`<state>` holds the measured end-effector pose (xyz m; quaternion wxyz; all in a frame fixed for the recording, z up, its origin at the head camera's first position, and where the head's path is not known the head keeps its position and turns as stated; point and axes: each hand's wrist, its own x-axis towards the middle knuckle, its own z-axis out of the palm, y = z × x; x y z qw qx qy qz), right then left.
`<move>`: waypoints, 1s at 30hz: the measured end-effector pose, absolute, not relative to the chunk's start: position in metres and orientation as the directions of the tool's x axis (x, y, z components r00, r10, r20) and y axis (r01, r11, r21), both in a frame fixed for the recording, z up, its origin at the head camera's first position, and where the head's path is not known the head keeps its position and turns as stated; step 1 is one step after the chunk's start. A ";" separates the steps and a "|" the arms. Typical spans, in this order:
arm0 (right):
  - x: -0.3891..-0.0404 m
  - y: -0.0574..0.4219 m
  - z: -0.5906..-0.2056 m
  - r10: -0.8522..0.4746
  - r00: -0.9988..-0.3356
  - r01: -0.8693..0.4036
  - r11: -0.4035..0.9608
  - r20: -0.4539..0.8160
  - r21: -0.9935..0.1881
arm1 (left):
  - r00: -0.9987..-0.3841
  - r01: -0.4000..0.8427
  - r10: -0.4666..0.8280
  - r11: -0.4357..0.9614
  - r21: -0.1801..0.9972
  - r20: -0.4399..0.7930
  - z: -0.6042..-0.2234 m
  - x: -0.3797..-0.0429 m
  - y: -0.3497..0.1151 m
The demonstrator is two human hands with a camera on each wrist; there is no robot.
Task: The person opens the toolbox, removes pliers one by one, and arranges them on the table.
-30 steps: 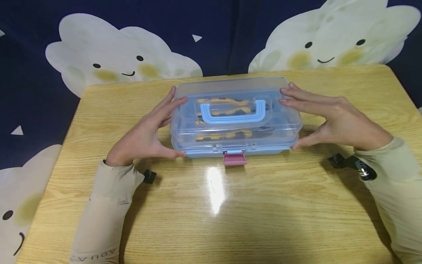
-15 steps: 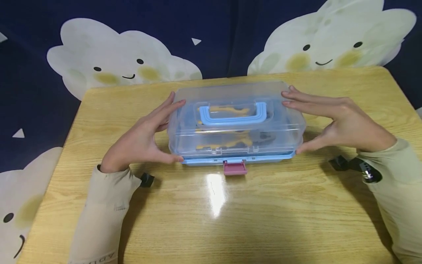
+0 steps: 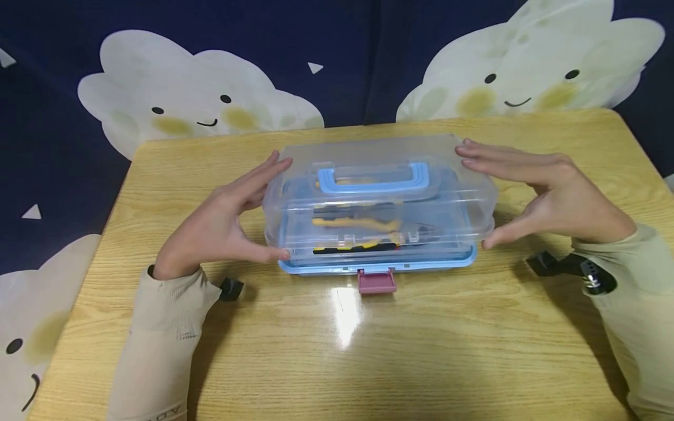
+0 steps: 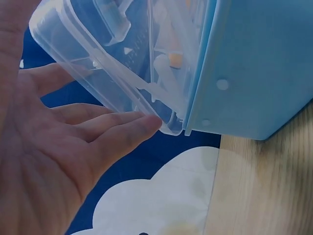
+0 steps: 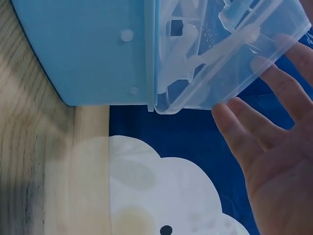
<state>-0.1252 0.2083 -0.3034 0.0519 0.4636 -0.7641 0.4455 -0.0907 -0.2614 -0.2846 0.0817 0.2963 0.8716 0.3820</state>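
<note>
A clear plastic lid (image 3: pixel 363 149) with a light-blue handle (image 3: pixel 374 178) is tilted up along the front of a blue toolbox (image 3: pixel 310 269). Fingers and thumb of my left hand (image 3: pixel 226 222) hold the lid's left end, the thumb near its front corner. My right hand (image 3: pixel 547 193) holds the other end likewise. In the left wrist view, my left fingers (image 4: pixel 127 132) lie against the lid's end wall; my right fingers (image 5: pixel 239 122) do so in the right wrist view. Through the lid show yellow-and-black handled tools (image 3: pixel 358 223), partly blurred by the plastic.
A pink latch (image 3: pixel 376 282) hangs down at the toolbox's front. The box stands on a wooden table (image 3: pixel 400 351). Behind the table's back edge hangs a dark blue cloth (image 3: pixel 347 52) with white cloud prints.
The lid's front edge has risen from the toolbox rim, and a gap has widened there. Both hands have moved slightly apart with it. The box appears a little lower in view.
</note>
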 end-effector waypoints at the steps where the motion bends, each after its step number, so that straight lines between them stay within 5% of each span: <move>1: -0.126 0.208 -0.304 -0.658 -0.563 -0.745 0.141 0.501 -0.652 | -0.810 0.455 0.579 0.520 0.723 0.094 -0.284 -0.091 -0.261; 9: -0.126 0.204 -0.307 -0.637 -0.561 -0.626 -0.092 0.529 -0.774 | -0.832 0.398 0.541 0.436 0.807 0.118 -0.281 -0.089 -0.260; 21: -0.127 0.188 -0.316 -0.506 -0.604 -0.510 -0.349 0.616 -0.786 | -0.854 0.399 0.480 0.356 0.845 0.201 -0.287 -0.092 -0.259; 30: -0.130 0.194 -0.326 -0.450 -0.699 -0.487 -0.270 0.556 -0.831 | -0.851 0.427 0.468 0.354 0.832 0.238 -0.293 -0.095 -0.260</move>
